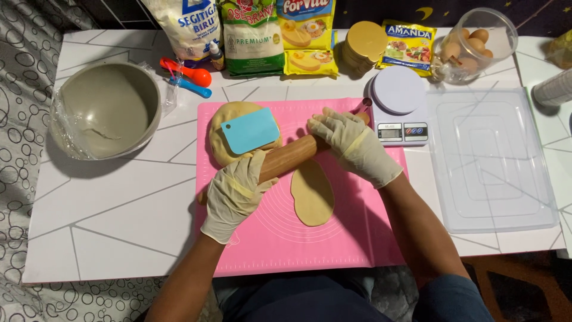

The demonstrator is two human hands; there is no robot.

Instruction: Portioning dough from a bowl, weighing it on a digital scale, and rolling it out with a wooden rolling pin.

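A white tabletop [119, 209] with thin grey lines is seen from the head camera, and a pink mat [357, 226] is spread at its centre so that the dough is worked on a marked, non-stick ground.

A wooden rolling pin [292, 156] is laid aslant across the mat, running from 7 o'clock up to 1 o'clock. The left hand [235, 194], gloved, is closed in a full grip over the lower end, and the right hand [351, 143], also gloved, is pressed over the upper end, fingers curled about the pin. An oval of flattened dough [311, 194] is spread just below the pin at 6 o'clock, its top edge hidden under the roller.

The larger dough lump [221, 149] is kept aside at 10 o'clock, touching the pin, with a blue scraper [250, 130] rested on top, within reach. A grey bowl [107, 110] lined with plastic film is set at 9 o'clock, a small scale [398, 104] at 2 o'clock, and a clear lid [491, 161] at 3 o'clock. Packets [256, 36] and a jar of eggs [476, 42] are lined along the far edge at 12 o'clock, out of the working space.
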